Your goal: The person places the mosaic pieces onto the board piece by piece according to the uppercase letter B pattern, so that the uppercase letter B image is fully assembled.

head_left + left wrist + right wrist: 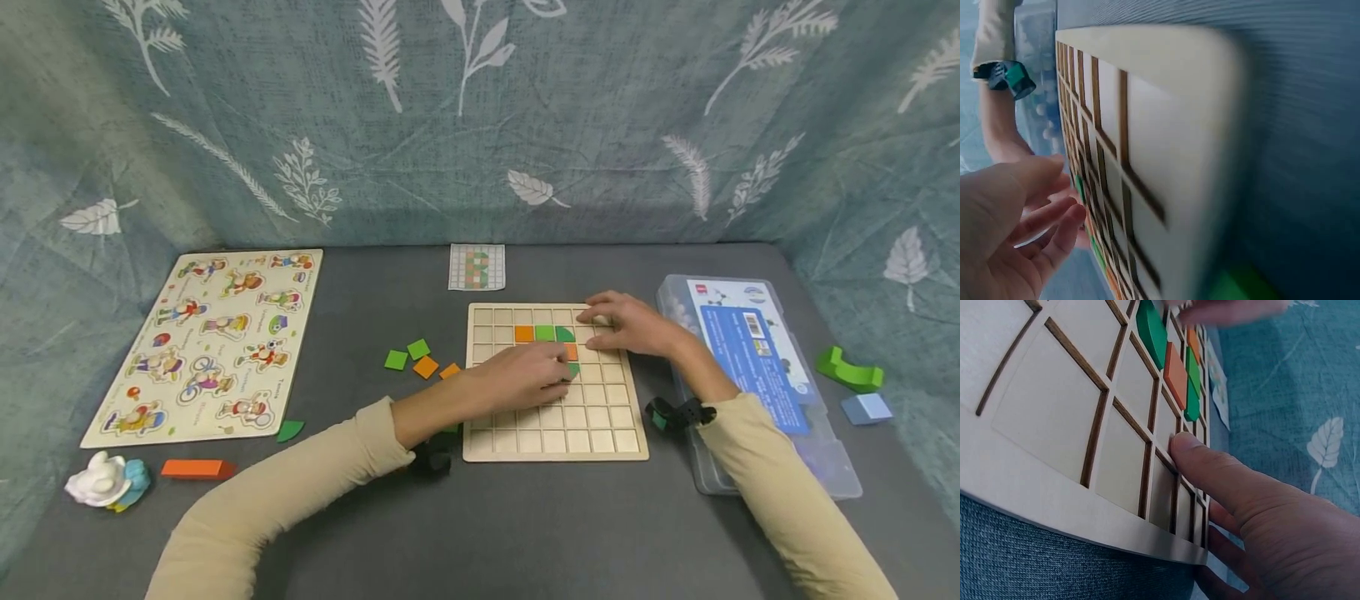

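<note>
A light wooden grid board (555, 457) lies in the middle of the grey table. My left hand (517, 379) reaches across it, palm down, its fingers loosely bent and hiding part of the grid. No piece shows between thumb and fingers of the left hand (1022, 219). By its fingertips is a green rounded tile (1150, 334), with an orange square (1175, 375) beside it. The row behind holds an orange square (523, 334), a green square (544, 333) and a green quarter-round (564, 334). My right hand (633, 323) rests at the board's right side, thumb on the grid, fingers spread.
Loose green tiles (396, 359) and orange tiles (426, 367) lie left of the board. A pattern card (477, 282) is behind it. A picture puzzle (300, 333) and orange block (198, 470) are at left. A clear plastic case (825, 467) stands under the right forearm.
</note>
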`<state>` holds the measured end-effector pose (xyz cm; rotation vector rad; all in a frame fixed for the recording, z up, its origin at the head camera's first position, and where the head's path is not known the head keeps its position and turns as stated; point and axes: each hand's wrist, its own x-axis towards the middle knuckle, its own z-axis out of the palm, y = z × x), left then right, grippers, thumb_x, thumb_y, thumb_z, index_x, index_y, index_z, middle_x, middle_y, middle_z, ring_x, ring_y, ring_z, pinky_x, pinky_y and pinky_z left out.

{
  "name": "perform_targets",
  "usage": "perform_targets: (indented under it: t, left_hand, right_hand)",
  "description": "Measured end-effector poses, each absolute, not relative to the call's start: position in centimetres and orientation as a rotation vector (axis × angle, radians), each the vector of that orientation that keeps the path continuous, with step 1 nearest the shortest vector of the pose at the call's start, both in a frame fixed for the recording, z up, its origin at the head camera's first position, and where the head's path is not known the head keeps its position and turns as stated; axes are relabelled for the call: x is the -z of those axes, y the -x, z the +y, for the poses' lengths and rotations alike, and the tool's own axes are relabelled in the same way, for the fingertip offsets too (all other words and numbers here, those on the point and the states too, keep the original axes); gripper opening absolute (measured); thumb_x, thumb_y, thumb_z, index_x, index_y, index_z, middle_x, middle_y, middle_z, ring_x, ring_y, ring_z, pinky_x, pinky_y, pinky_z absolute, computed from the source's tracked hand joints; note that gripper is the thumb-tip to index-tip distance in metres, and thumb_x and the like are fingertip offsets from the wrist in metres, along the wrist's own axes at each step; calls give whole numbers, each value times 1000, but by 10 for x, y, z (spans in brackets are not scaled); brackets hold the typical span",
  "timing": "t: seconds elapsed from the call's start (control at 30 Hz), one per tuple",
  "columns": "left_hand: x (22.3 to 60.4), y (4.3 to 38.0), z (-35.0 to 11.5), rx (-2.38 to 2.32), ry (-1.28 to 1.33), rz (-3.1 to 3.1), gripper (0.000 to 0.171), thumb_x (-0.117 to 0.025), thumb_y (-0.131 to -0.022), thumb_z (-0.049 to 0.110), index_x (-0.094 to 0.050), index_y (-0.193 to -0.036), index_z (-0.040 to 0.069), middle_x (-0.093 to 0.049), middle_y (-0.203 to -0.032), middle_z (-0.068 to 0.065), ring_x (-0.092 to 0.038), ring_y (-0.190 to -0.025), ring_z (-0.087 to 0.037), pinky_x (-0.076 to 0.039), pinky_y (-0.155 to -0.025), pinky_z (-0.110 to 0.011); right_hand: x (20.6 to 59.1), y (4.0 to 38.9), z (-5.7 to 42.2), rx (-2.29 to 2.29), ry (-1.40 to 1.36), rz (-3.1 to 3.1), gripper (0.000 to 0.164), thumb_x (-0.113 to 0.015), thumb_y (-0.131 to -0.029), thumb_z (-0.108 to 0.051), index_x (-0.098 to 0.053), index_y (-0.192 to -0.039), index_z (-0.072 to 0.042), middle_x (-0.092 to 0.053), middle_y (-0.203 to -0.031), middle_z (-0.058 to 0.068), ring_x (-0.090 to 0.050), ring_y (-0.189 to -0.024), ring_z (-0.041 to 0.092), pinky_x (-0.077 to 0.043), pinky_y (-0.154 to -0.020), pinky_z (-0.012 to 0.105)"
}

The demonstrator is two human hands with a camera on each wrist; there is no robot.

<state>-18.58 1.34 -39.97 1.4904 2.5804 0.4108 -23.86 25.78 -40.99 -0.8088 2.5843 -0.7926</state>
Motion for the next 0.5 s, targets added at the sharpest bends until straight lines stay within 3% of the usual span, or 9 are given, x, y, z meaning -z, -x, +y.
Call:
perform_targets:
  t: [0.3, 0.5]
  left_hand:
    - [388, 204, -121, -714, -967, 2730, 38, -65, -94, 26, -63, -128, 9, -61, -123, -11, -59, -111, -27, -50, -91, -44]
    - [408, 207, -196, -956, -732, 2590, 49, -70, -90, 21, -56, -134, 5, -58, -129, -15, -57, -116, -30, -52, -91, -41]
  right_hand:
    - [405, 241, 256, 769, 782, 2592, 44, -69, -90, -21, -60, -130, -4, -41, -145, 27, -37, -134, 49, -35, -104, 64]
    - [408, 237, 257, 777, 781, 2587, 44, -69, -90, -22, -61, -130, -5, -41, -145, 26, -37, -134, 49, -35, -104, 64]
